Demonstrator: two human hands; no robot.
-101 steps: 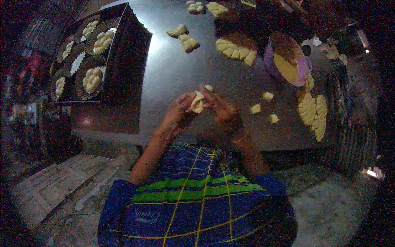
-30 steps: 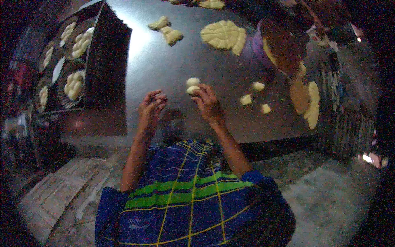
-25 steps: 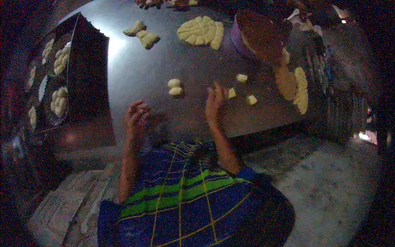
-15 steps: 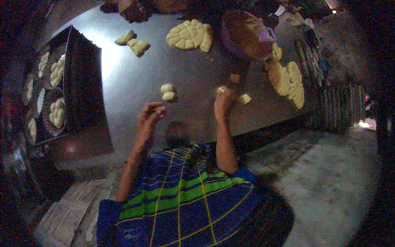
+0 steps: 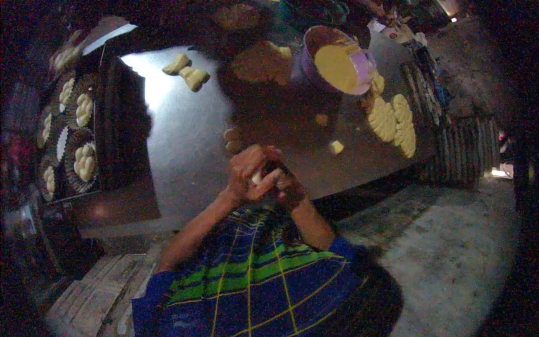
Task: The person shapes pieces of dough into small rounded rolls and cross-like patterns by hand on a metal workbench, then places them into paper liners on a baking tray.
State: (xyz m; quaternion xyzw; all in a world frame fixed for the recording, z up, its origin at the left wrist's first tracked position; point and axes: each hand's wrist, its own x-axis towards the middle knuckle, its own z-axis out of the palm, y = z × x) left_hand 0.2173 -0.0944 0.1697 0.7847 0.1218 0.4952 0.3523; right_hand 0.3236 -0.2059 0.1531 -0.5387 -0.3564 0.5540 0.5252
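My left hand (image 5: pixel 247 170) and my right hand (image 5: pixel 289 188) are pressed together near the front of the metal table. Both are closed around a small pale piece of dough (image 5: pixel 257 178), most of it hidden by my fingers. Just beyond my left hand lie dough balls (image 5: pixel 231 138), dim in shadow. Farther right on the table are a small square dough piece (image 5: pixel 337 147) and a darker, shaded one (image 5: pixel 321 119).
A purple bowl (image 5: pixel 364 70) of yellow mixture stands at the back right, beside flat dough clusters (image 5: pixel 384 119). A few joined dough pieces (image 5: pixel 188 72) lie at the back left. The tray at left holds dough in fluted cups (image 5: pixel 84 162). Shaded dough (image 5: pixel 261 63) lies at the back.
My hands, apart before, have come together around a dough piece. A shadow now covers the dough balls and the back dough. The purple bowl has turned, its yellow contents now visible.
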